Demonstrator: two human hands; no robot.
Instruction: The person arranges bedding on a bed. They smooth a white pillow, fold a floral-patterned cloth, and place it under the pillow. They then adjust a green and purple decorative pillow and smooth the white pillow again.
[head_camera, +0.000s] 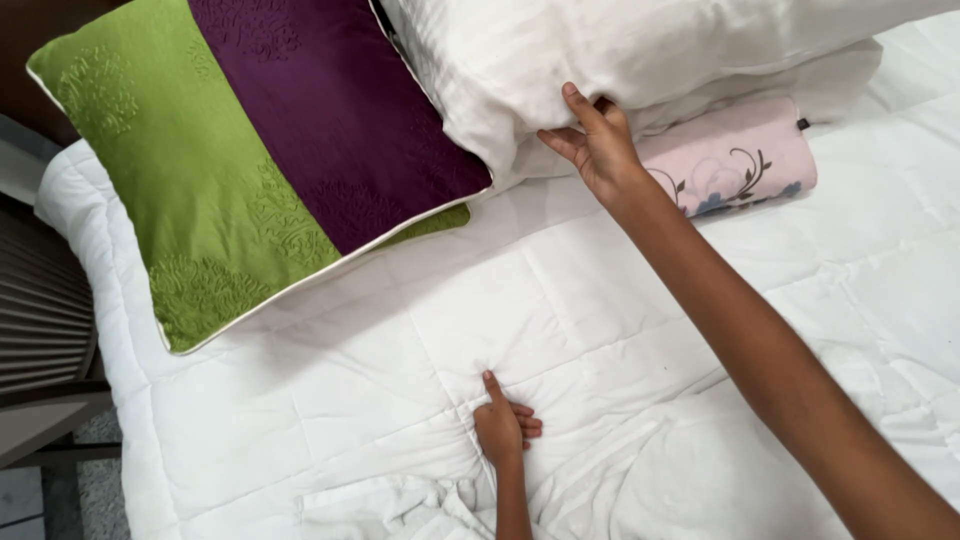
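A right hand pinches the corner of a plump white fabric pillow at the bedhead; the left hand presses flat, holding nothing, on the white quilted duvet. Steadying the duvet helps.

- Two bare arms in shot, no sleeves showing anywhere on either one.
- Left hand: bare, no ring, no glove, wrist clear of any band or watch.
- Right hand: bare too, no ring in sight, short plain nails.
- Right forearm is long and slim, uncovered all the way to the frame's edge.
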